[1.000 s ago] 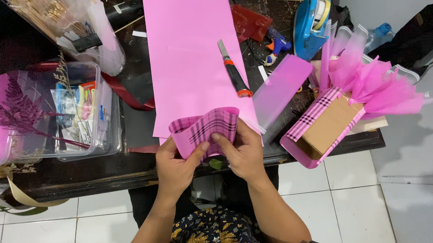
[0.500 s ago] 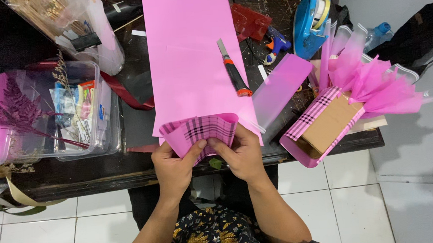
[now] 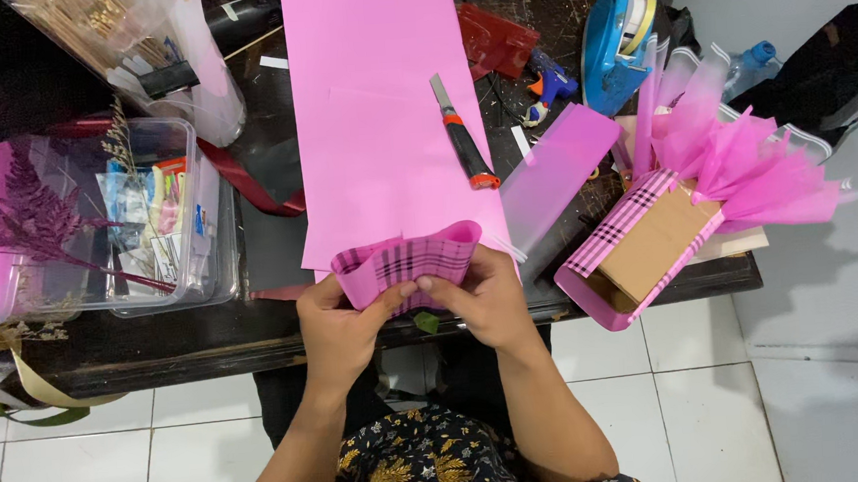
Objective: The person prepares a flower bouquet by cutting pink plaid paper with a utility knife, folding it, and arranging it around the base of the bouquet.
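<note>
Pink plaid paper (image 3: 408, 262), curved into a short open band, is held at the near edge of the dark table (image 3: 157, 342), just below the large pink sheet (image 3: 382, 115). It is pinched from both ends: the left hand (image 3: 340, 331) grips the left part, thumb on top and fingers tucked beneath, while the right hand (image 3: 482, 302) clamps the right part, its fingertips (image 3: 430, 286) pressed together against the band's lower edge. Both hands are brought close, nearly touching, with the wrists angled inward and the forearms rising from the lap. Two hands are seen and one band is held between them.

One box cutter (image 3: 465, 144) with an orange tip is laid on the pink sheet. One plaid-trimmed cardboard box (image 3: 648, 247) is placed to the right, stuffed with pink tissue (image 3: 742, 167). One blue tape dispenser (image 3: 620, 36) is set at the far right, and one clear plastic bin (image 3: 150, 223) to the left.
</note>
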